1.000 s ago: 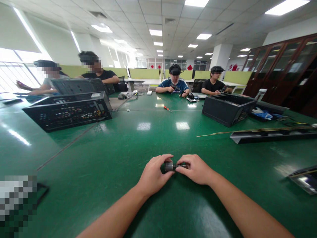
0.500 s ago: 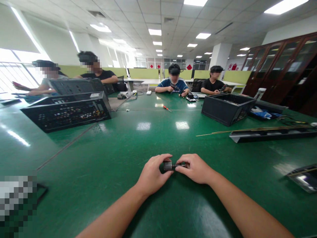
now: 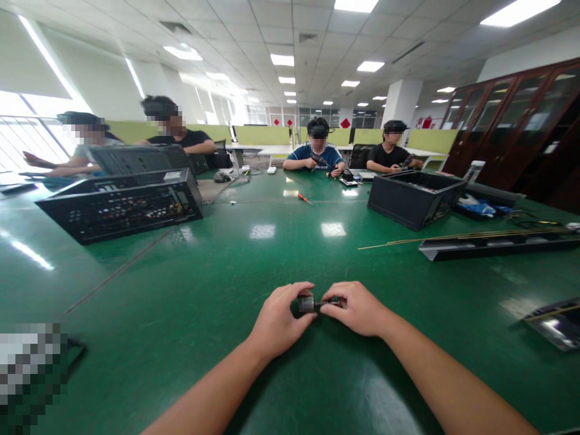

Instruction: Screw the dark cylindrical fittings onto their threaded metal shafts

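Between the thumb and fingers of my left hand (image 3: 277, 314) is a short, dark, shiny metal cylinder (image 3: 306, 304), which looks like a small electric motor. A thin metal shaft (image 3: 319, 304) extends from its right end. My right hand (image 3: 360, 307) pinches this shaft, its fingers closed and covering much of the shaft's outer part. Both hands are low over the green table (image 3: 203, 284), the part lying roughly level between them. Whether the shaft is fixed to the cylinder or separate, I cannot tell.
Black computer cases stand at the left (image 3: 122, 208) and right (image 3: 414, 199). An orange-handled screwdriver (image 3: 303, 197) lies ahead. Thin brass-coloured rods (image 3: 394, 243) rest by a long black metal channel (image 3: 493, 246). Several people work across the table, one person (image 3: 317, 157) directly opposite.
Hands and motor-like part keep almost the same pose. The surroundings shift very slightly in the view as my head moves.
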Available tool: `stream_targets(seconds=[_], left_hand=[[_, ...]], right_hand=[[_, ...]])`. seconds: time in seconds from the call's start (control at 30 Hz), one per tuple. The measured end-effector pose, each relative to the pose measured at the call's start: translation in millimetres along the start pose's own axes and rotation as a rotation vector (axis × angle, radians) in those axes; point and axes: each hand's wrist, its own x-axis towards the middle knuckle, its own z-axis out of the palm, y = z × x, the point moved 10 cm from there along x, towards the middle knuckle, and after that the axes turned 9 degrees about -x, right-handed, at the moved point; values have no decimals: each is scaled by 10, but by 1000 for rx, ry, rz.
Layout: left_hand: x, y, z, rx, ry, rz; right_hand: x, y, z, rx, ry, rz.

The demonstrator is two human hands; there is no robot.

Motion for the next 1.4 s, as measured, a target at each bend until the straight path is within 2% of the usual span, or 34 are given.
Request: stream_targets(seconds=[1.4], left_hand=[[-1,11,-24,11,0,5]], right_hand=[[-1,1,1,-6,-7,6]])
